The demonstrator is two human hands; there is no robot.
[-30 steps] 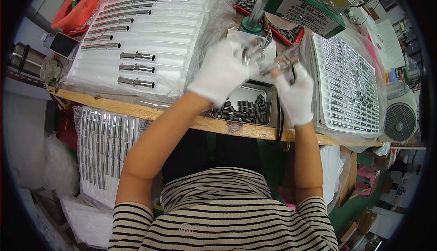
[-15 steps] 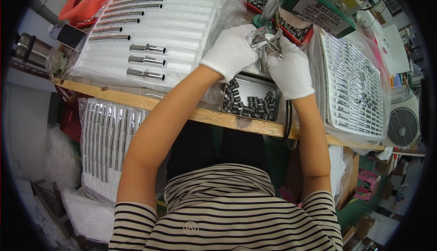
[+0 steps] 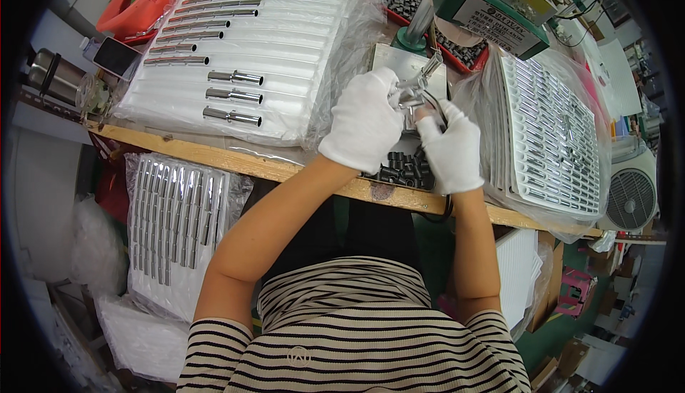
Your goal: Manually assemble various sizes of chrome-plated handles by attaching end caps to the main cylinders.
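Observation:
My left hand (image 3: 365,118), in a white glove, is closed around a shiny metal toggle-clamp-like piece (image 3: 410,95) with a bar sticking up to the right. My right hand (image 3: 455,147), gloved too, is just right of it with curled, slightly blurred fingers and a bare fingertip showing. What those fingers pinch is hidden. Below them a metal tray (image 3: 433,185) with short dark grey sleeves (image 3: 405,170) is partly covered by my hands. Behind the clamp are a flat metal plate (image 3: 389,58) and a green-based post (image 3: 412,38).
Left, chrome tubes (image 3: 234,97) lie on a white ridged foam tray (image 3: 285,50). On the right, a stacked tray (image 3: 553,133) holds many chrome tubes. A green machine head (image 3: 492,15) overhangs red bins (image 3: 467,61) of dark parts. The wooden table edge (image 3: 285,172) runs in front.
Both hands have come down toward me, bringing the metal clamp piece nearer. My right hand has dropped lower and now overlaps the tray of sleeves; the flat plate behind is uncovered.

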